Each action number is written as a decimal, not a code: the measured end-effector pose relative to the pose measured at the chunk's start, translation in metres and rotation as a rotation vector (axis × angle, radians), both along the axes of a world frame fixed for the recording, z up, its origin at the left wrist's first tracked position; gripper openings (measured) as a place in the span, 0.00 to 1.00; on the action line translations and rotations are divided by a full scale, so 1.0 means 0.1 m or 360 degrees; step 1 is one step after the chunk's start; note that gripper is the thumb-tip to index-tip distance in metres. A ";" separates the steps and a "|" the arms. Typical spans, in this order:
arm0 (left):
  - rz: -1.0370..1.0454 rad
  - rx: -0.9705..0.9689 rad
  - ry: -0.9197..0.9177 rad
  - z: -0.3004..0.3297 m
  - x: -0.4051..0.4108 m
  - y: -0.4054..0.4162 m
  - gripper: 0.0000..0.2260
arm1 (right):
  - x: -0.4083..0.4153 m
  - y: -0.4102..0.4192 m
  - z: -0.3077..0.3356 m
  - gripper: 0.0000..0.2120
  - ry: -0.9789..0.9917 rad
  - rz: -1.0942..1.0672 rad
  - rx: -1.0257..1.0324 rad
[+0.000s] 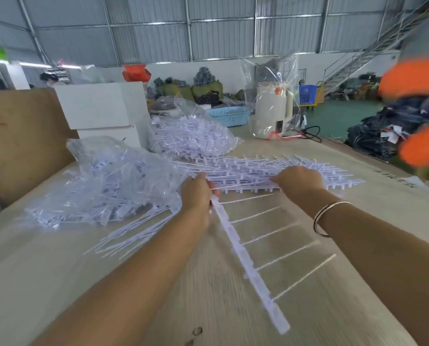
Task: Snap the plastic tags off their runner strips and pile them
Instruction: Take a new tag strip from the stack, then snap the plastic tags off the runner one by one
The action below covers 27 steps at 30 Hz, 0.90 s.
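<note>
Nearest the camera, one white runner strip slants across the pale wooden table, its thin tags sticking out to the right like rungs. At its far end the left hand grasps it, fingers curled round the strip's top. Just beyond, the right hand rests knuckles-up on a stack of unbroken runner strips that lies crosswise on the table; its fingers curl down over the stack's near edge, though whether they actually pinch a strip cannot be told. A thin metal bangle circles the right wrist.

Left of the held strip, loose snapped-off tags fan out on the table beside a clear plastic bag heaped with more of them. A second bag of tags sits farther back, near white cartons. Behind these stand a light-blue basket and a cream kettle wrapped in clear film. Brown cardboard leans at the table's left edge. Blurred orange shapes cross the right side, too smeared to identify.
</note>
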<state>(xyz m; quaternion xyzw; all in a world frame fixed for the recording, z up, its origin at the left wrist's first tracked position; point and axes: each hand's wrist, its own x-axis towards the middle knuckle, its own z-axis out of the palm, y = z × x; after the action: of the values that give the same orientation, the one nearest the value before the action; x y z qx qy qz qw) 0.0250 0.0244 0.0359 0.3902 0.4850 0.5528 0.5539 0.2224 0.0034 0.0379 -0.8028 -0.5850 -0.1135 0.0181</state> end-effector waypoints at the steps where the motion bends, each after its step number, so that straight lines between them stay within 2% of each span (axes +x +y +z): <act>1: 0.0016 -0.0004 0.0052 0.04 -0.06 0.03 0.08 | 0.03 0.01 -0.03 0.17 -0.0083 -0.0001 -0.0022; 4: -0.0048 0.0013 0.0198 0.16 -0.20 0.04 0.15 | 0.09 0.01 -0.13 0.18 -0.0048 -0.0030 -0.0001; 8: -0.0293 0.0155 0.0344 0.27 -0.37 -0.06 0.14 | 0.11 0.02 -0.26 0.18 -0.0032 -0.0002 -0.0057; 13: -0.0693 0.0429 0.0788 0.50 -0.77 -0.21 0.16 | 0.23 0.00 -0.28 0.19 0.0012 0.0116 -0.0281; 17: -0.1147 0.0387 0.0995 0.57 -0.97 -0.24 0.13 | 0.25 0.05 -0.18 0.20 0.0081 0.0171 -0.0364; 19: -0.1268 0.0375 0.1171 0.52 -0.97 -0.24 0.13 | 0.22 0.09 -0.12 0.21 0.0300 0.0214 -0.0175; 20: -0.1312 0.0367 0.1210 0.50 -0.96 -0.24 0.13 | 0.20 0.10 -0.09 0.20 0.0504 0.0252 -0.0016; 22: -0.1387 0.0355 0.1191 0.49 -0.95 -0.22 0.13 | 0.09 0.10 -0.03 0.18 0.1005 0.0340 0.0324; 24: -0.1444 0.0375 0.1134 0.51 -0.96 -0.20 0.14 | -0.04 0.08 -0.01 0.14 0.1279 0.0430 0.0406; 25: -0.1467 0.0395 0.1104 0.54 -0.97 -0.18 0.14 | -0.10 0.07 -0.02 0.13 0.1269 0.0493 0.0304; 27: -0.1503 0.0443 0.1079 0.62 -1.00 -0.16 0.14 | -0.16 0.05 -0.06 0.17 0.0983 0.0548 -0.0038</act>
<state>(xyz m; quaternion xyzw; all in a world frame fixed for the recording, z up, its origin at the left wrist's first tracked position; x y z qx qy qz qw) -0.0750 0.0086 0.0978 0.7874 0.3318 0.1498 0.4976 0.2059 0.0086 0.0319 -0.6891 -0.6799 0.1461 0.2038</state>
